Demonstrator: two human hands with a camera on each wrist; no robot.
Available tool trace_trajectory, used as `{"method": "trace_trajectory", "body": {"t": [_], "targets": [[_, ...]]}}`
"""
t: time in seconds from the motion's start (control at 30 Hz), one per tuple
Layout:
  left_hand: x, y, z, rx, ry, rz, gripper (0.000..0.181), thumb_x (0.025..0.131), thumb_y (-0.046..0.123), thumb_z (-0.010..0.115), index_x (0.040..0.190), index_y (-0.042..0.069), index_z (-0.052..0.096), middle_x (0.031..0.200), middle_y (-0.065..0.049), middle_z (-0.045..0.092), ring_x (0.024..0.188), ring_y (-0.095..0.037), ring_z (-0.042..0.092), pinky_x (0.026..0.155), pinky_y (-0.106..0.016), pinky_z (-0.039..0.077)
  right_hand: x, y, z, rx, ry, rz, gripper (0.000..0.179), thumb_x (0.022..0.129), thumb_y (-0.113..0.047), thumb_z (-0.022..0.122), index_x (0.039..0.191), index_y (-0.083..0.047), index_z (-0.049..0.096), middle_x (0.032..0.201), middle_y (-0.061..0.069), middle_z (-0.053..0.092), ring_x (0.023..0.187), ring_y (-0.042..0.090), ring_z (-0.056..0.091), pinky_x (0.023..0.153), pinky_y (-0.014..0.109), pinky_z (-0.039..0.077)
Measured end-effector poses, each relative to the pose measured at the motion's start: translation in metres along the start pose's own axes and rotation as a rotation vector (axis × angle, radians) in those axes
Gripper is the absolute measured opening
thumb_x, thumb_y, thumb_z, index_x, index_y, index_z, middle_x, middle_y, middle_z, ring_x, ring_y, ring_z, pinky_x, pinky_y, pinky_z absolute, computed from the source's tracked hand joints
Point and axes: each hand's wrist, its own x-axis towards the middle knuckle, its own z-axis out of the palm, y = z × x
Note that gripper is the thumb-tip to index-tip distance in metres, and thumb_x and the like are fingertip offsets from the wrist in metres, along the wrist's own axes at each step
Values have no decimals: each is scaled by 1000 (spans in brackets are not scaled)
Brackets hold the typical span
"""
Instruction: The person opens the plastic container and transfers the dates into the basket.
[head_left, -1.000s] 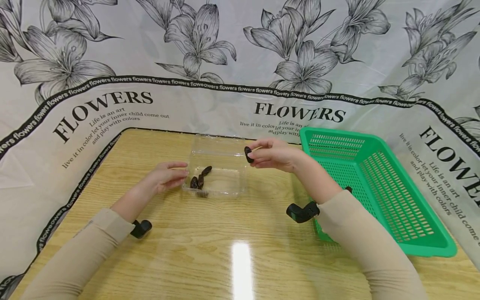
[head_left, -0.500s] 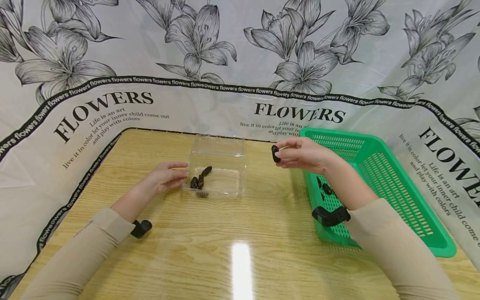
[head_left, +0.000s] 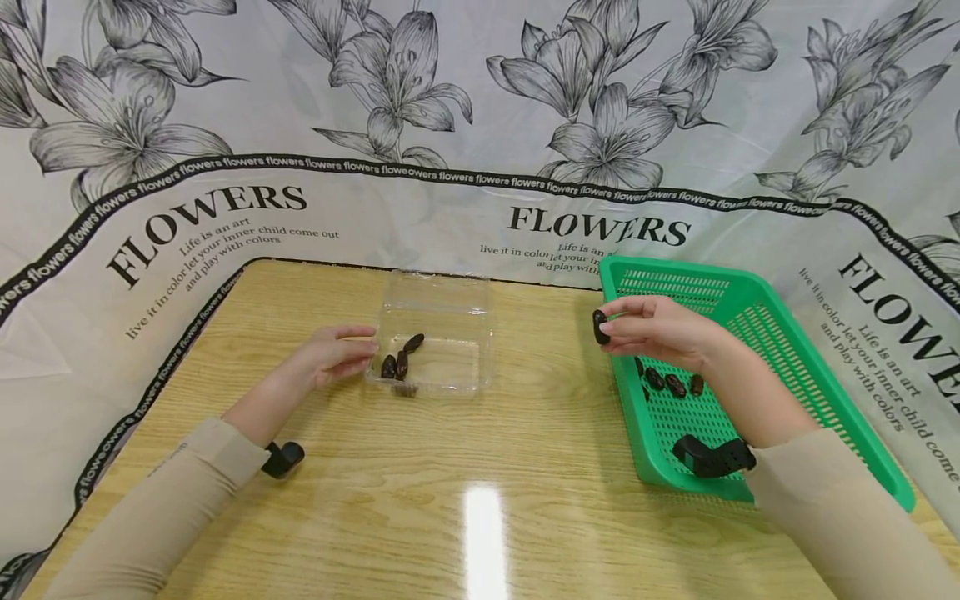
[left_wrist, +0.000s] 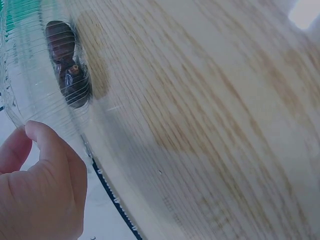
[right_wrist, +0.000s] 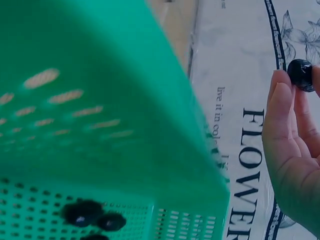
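Observation:
A dark, glossy date (head_left: 601, 327) is pinched between the thumb and fingertips of my right hand (head_left: 663, 333). That hand is over the left rim of the green basket (head_left: 806, 350), and the same date (right_wrist: 301, 75) shows in the right wrist view. My left hand (head_left: 330, 354) holds the left edge of a clear plastic box (head_left: 450, 385), its thumb and finger meeting at the rim in the left wrist view. Three dates (head_left: 402, 363) lie at the left of the box. Several more dates (head_left: 676, 384) lie on the basket's floor, some partly hidden behind its wall.
Both stand on a wood-grain table (head_left: 420, 483), the box left of the basket with its lid raised at the back. A flower-printed sheet (head_left: 420, 217) hangs behind. Black wrist mounts (head_left: 283, 459) jut from both sleeves.
My right hand has carried the date rightward from above the box to the basket's left rim, uncovering more dates in the basket. The left hand and box stay put.

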Motion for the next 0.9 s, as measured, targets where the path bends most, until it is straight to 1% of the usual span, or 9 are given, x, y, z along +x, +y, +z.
{"method": "trace_trajectory", "body": {"t": [0.17,0.37,0.5,0.6,0.7,0.8,0.9], "targets": [[-1,0,0,-9,10,-7,56,91,-1,57,141,-2,35,82,1,62,71,-6,62,64,-15,53,-7,12,-15,-19,30,24,15,93,-3,55,104,-13,57,90,1,63,87,16,65,81,29,53],[-1,-1,-2,-15,1,-3,56,91,-2,56,142,-2,33,80,1,62,70,-6,62,62,-15,52,-15,28,-32,-24,29,58,15,94,-3,53,103,-15,58,85,1,64,86,16,66,82,29,53],[0,-3,-3,-19,-3,-3,56,91,-1,57,142,-2,34,83,0,63,70,-6,62,62,-15,52,-20,35,-42,-50,58,85,16,94,-6,55,107,-14,54,87,1,62,89,16,65,83,29,53],[1,-4,-3,-20,-1,-4,56,91,-1,57,142,-2,34,83,-1,63,70,-6,62,62,-15,52,-23,38,-49,-30,86,95,15,93,-6,57,103,-16,57,89,1,63,87,16,66,81,28,53],[1,-4,-3,-20,-2,-6,57,90,-1,58,142,-2,34,83,-1,63,69,-7,62,62,-15,53,-25,42,-56,18,99,110,15,93,-5,57,97,-19,60,88,0,65,85,15,66,78,27,54],[1,-2,-2,-18,-4,-7,57,90,-1,57,142,-1,34,85,-2,63,69,-7,62,63,-15,53,-23,46,-61,54,113,140,15,92,-4,57,96,-18,60,87,1,66,84,16,66,78,27,54],[1,-1,-1,-17,-1,-7,56,91,-1,57,142,-1,35,85,-2,63,69,-7,61,63,-15,53,-19,50,-67,43,125,163,13,91,-5,59,98,-17,59,87,1,67,84,16,66,80,28,54]]}}
